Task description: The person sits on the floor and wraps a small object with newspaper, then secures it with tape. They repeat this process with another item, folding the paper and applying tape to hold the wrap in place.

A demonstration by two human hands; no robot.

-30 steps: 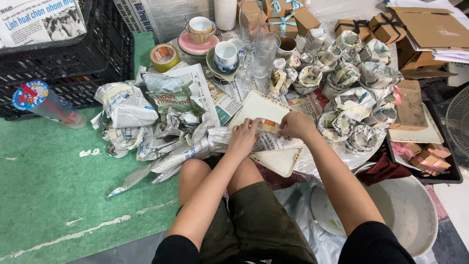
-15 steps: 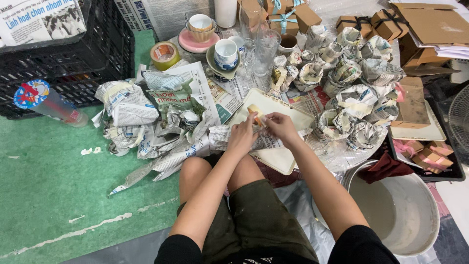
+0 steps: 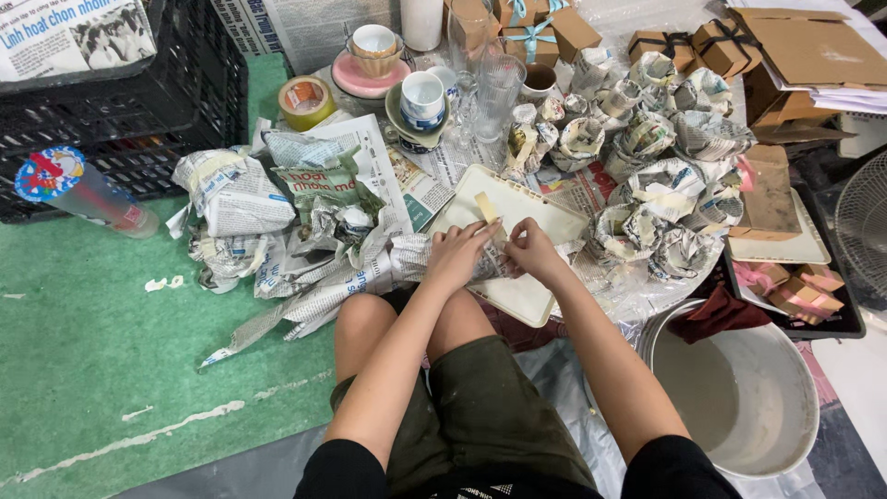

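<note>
While the person sits cross-legged on the floor, both hands meet over a white tray (image 3: 545,217) that lies in front of the knees. Resting on the tray's near edge, the left hand (image 3: 459,251) closes around a newspaper-wrapped bundle (image 3: 416,257), and a strip of beige tape (image 3: 486,207) stands up from its fingertips. Just right of it, the right hand (image 3: 531,251) pinches the same bundle with curled fingers. Beyond the tray stand clear glasses (image 3: 494,79); to the tray's right lie wrapped cups (image 3: 656,185).
</note>
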